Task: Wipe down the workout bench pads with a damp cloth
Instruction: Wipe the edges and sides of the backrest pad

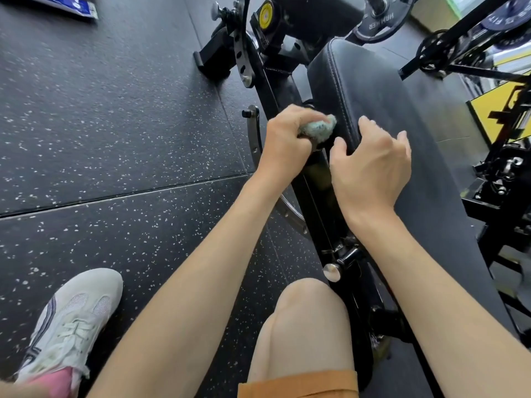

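Head view showed the left hand (284,139) in the middle of the frame, its fingers closed around a small crumpled pale green cloth (319,129) and pressing it against the stitched side edge of the long black padded bench pad (402,116). The right hand (370,170) rested just beside it on the pad's edge, fingers loosely bent and spread, holding nothing. A white mesh sneaker (69,326) stood on the speckled black rubber floor (115,124) at lower left.
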`<state>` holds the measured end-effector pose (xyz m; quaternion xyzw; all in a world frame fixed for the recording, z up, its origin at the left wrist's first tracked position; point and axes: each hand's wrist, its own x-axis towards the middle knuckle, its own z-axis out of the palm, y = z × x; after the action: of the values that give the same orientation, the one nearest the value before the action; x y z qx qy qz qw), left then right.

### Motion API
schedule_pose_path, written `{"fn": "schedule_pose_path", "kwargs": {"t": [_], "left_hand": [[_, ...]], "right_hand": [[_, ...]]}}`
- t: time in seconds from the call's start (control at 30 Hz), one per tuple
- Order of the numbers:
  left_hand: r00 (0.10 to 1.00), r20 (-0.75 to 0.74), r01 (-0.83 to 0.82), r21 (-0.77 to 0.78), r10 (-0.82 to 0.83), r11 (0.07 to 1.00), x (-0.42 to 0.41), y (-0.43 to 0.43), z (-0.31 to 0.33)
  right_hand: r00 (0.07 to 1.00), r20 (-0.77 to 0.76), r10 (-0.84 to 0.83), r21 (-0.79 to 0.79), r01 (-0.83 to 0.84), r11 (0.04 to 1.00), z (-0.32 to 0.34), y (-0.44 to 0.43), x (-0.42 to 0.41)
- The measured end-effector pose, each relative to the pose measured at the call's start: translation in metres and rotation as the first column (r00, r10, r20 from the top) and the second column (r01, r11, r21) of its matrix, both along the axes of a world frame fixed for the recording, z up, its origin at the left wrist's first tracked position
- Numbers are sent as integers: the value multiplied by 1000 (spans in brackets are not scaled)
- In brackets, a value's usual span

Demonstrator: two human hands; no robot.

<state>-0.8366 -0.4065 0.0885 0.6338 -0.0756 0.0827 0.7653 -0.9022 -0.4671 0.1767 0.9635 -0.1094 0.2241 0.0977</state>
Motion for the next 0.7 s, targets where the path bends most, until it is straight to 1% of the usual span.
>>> {"fn": "schedule_pose_path", "kwargs": {"t": [0.07, 0.13, 0.2, 0.23, 0.37, 0.43, 0.57, 0.7], "left_hand": [[997, -32, 70, 17, -70, 997, -10, 4, -9], [994, -113, 12, 36, -8, 999, -11, 6, -19], [973, -223, -61, 8, 61, 998, -5, 8, -25], [966, -251, -65, -14, 59, 998, -2, 8, -25], [968, -251, 6, -32, -14, 999, 2, -2, -6], [962, -274, -24, -60, 7, 998, 3, -5, -3], [925, -379, -72, -168, 3, 983, -1, -9, -13], [892, -452, -162, -297, 11, 941, 3, -8, -19]], "right_hand": [[999, -41, -8, -41, 6, 999, 10, -2, 5], [994, -103, -40, -97, 30, 995, 15, -3, 17], [987, -143, -75, -165, 51, 985, 16, -2, 31], [986, -145, -87, -187, 59, 981, 16, -1, 38], [987, -127, -104, -227, 73, 971, 15, 2, 54], [989, -114, -93, -209, 67, 976, 15, 0, 55], [992, -103, -75, -86, 66, 994, 14, -3, 49], [994, -87, -62, -12, 61, 998, 14, -4, 47]]}}
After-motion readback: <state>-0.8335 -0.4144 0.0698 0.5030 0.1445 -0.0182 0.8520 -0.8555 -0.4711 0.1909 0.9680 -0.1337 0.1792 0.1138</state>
